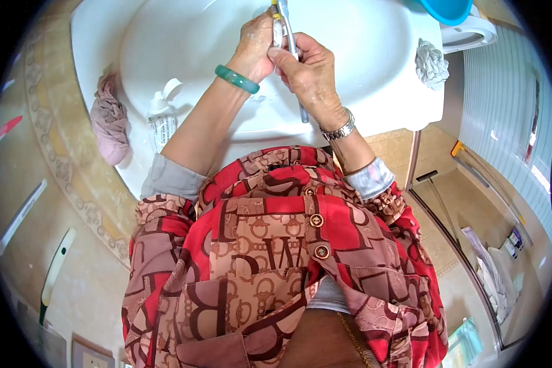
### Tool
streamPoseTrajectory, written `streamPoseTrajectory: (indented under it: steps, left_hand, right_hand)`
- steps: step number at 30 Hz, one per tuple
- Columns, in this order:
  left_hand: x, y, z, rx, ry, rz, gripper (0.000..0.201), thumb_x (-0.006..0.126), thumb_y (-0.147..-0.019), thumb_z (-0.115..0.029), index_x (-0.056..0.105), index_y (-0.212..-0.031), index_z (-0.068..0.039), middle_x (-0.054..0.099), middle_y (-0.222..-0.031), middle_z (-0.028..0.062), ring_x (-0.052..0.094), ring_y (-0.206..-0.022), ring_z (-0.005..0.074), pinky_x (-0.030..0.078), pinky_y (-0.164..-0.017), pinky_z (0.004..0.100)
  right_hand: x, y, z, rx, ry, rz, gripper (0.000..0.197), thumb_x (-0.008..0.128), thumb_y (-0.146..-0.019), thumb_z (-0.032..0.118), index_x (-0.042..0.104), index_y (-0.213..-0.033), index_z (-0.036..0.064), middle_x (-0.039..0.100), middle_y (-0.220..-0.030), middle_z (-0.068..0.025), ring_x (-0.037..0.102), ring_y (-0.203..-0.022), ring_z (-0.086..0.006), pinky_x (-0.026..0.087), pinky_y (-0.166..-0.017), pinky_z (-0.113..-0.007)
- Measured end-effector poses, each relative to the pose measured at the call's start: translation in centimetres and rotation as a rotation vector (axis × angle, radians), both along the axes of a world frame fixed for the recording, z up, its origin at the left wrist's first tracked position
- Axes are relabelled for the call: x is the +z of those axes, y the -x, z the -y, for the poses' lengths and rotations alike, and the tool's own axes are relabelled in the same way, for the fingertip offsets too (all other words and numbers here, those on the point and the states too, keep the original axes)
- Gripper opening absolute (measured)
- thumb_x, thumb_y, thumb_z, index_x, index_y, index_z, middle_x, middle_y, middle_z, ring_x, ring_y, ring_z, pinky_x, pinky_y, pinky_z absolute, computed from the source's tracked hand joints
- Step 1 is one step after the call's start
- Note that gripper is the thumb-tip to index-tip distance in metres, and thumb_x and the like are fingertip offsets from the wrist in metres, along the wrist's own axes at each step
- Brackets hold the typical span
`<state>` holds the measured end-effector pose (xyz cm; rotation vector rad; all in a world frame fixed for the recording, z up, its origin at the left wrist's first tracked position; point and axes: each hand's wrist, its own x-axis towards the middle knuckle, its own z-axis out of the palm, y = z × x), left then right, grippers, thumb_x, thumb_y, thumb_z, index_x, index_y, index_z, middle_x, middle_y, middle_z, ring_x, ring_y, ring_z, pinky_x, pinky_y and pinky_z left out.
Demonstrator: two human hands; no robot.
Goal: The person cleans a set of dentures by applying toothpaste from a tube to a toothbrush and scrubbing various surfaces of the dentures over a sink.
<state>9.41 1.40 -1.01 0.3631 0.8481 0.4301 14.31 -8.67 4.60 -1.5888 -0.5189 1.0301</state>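
Both hands meet over the white washbasin (pixel 184 37). My right hand (pixel 313 70), with a metal watch on its wrist, is closed round a slim toothbrush (pixel 287 26) with a grey-blue handle. The lower end of that handle sticks out below the hand, and its upper end reaches the top edge of the picture. My left hand (pixel 256 44), with a green bangle at the wrist, is closed round a narrow white and yellow thing (pixel 277 29) right beside the toothbrush. The fingers hide most of it, so its kind is unclear.
A white bottle (pixel 161 122) with its flip cap up stands at the basin's left front. Crumpled cloths lie on the rim: pink (pixel 109 119) at left, grey (pixel 432 64) at right. Beyond the right side are a blue basin (pixel 449 8) and a long-handled squeegee (pixel 438 196).
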Motion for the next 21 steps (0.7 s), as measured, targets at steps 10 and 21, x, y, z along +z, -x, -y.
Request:
streamPoseTrajectory:
  steps: [10, 21]
  left_hand:
    - [-0.9, -0.3, -0.6, -0.045, -0.14, 0.012, 0.028, 0.069, -0.081, -0.034, 0.055, -0.074, -0.011, 0.049, -0.06, -0.0035, 0.044, -0.048, 0.0063, 0.032, -0.04, 0.0233]
    - [-1.0, -1.6, -1.0, 0.069, -0.007, -0.198, 0.049, 0.069, -0.079, -0.044, 0.055, -0.092, 0.001, 0.042, -0.063, -0.0018, 0.038, -0.049, 0.0086, 0.031, -0.041, 0.0257]
  right_hand:
    - [2.2, 0.6, 2.6, 0.189, 0.028, 0.496, 0.053, 0.038, -0.088, -0.002, 0.035, -0.139, 0.0118, 0.058, -0.064, -0.0087, 0.06, -0.06, -0.0165, 0.05, -0.062, -0.03]
    - [1.0, 1.3, 1.5, 0.244, -0.042, 0.745, 0.06, 0.045, -0.083, -0.011, 0.041, -0.137, 0.0169, 0.062, -0.081, -0.0126, 0.047, -0.055, -0.0107, 0.045, -0.057, -0.023]
